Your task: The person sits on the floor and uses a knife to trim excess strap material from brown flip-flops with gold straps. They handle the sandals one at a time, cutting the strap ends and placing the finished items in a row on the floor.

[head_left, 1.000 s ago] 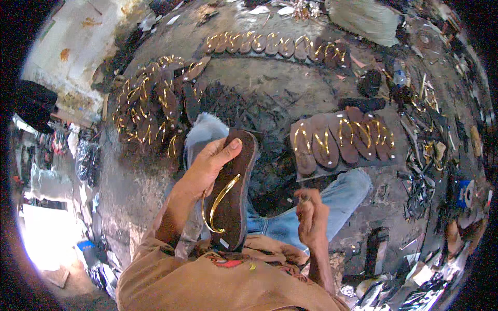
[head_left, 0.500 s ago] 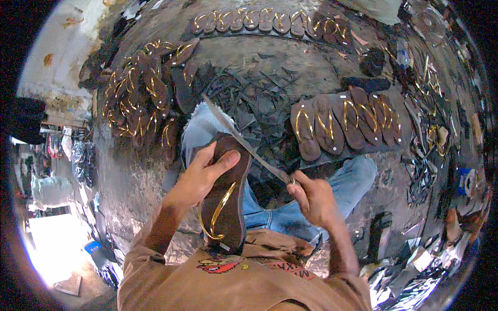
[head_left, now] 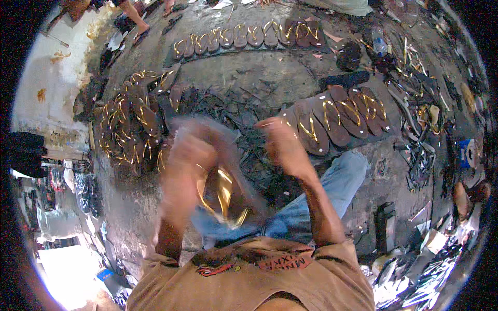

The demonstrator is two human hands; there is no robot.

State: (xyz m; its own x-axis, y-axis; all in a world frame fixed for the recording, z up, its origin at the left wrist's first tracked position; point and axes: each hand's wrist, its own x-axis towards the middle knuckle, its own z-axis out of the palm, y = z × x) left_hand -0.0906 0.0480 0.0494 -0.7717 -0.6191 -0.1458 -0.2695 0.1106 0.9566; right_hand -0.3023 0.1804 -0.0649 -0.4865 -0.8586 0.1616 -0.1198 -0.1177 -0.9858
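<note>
My left hand (head_left: 193, 160), smeared by motion, grips a dark brown flip-flop (head_left: 239, 182) with shiny gold straps. The sandal is blurred too and tilts over my lap, its strap side facing up. To its right, my closed right hand (head_left: 285, 147) is raised over a heap of dark offcuts, close to a row of similar flip-flops (head_left: 316, 127). Whatever its fingers hold does not show; the long blade visible earlier cannot be made out now.
A pile of gold-strapped flip-flops (head_left: 129, 119) lies at the left. Another row of them (head_left: 241, 39) stretches across the far floor. Dark scraps (head_left: 249, 103) litter the middle. Strips and trimmings (head_left: 420, 160) lie at the right. A person's leg (head_left: 134, 18) shows at the far left.
My right hand has moved up and left, and its long blade is no longer discernible. My left hand and the flip-flop have shifted and turned blurry. A person's leg has come into view.
</note>
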